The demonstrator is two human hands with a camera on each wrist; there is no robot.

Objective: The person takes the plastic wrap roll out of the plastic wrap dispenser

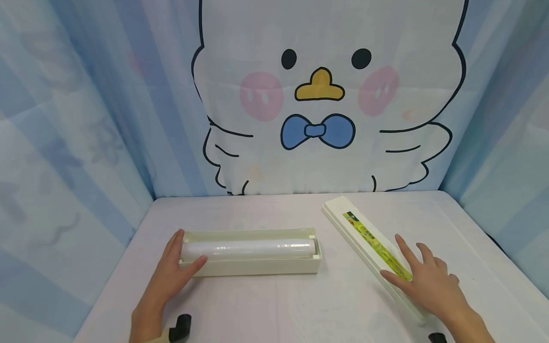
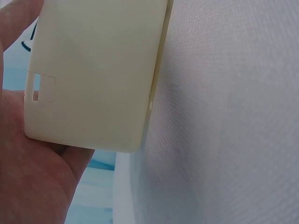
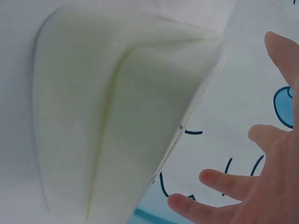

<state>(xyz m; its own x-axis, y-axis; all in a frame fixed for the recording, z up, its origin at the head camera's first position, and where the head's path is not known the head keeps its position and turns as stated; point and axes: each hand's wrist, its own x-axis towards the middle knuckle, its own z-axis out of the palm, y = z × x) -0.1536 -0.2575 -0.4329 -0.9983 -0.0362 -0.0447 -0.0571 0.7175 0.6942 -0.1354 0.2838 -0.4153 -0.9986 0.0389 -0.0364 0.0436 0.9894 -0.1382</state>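
Observation:
A cream cling film box (image 1: 257,267) lies without its cover on the table, with a roll of cling film (image 1: 253,249) inside it. My left hand (image 1: 169,276) grips the left end of the box, thumb at the near wall and fingers at the far side. In the left wrist view the end of the box (image 2: 93,93) sits against the palm. To the right, the long white lid (image 1: 349,228) with a yellow-green label (image 1: 375,243) lies at a slant. My right hand (image 1: 433,283) is over its near end with fingers spread; the right wrist view shows the fingers apart from the lid (image 3: 140,102).
A white cloth covers the table (image 1: 291,305). Blue and white curtains (image 1: 86,143) stand at the left and right. Behind the table hangs a sheet with a cartoon animal and a blue bow tie (image 1: 317,131).

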